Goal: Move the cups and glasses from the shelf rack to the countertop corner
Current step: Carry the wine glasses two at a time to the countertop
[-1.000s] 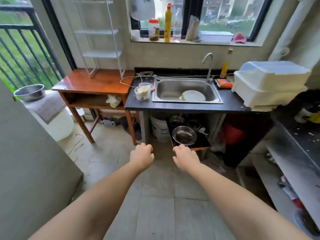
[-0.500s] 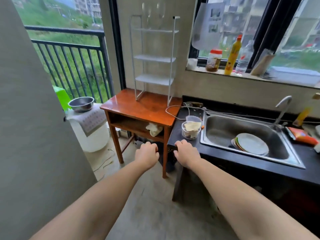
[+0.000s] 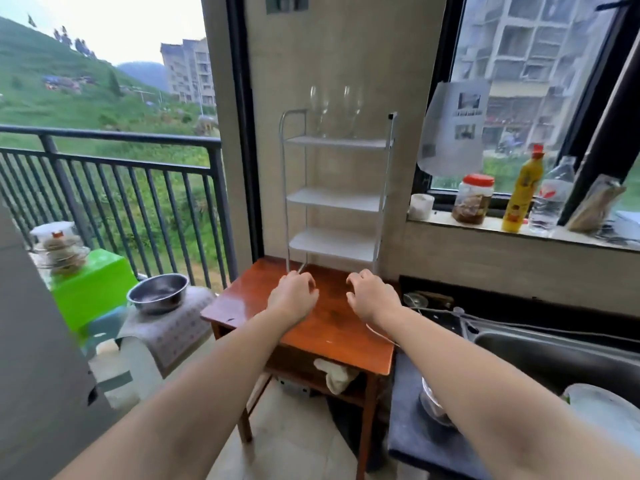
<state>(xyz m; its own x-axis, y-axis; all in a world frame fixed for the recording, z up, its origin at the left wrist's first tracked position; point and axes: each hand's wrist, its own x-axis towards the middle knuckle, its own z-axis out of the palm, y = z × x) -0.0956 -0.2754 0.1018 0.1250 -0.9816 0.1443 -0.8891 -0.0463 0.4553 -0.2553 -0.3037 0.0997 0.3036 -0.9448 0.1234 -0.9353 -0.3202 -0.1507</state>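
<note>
I've stepped up to the shelf rack, my left hand and right hand now loosely uncurled and empty, glasses on its top shelf untouched.

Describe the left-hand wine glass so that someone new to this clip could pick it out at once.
Find the white shelf rack standing on the wooden table against the wall. Two clear wine glasses stand on its top shelf. The left wine glass is the one nearer the balcony railing; the right wine glass is nearer the window.
</note>
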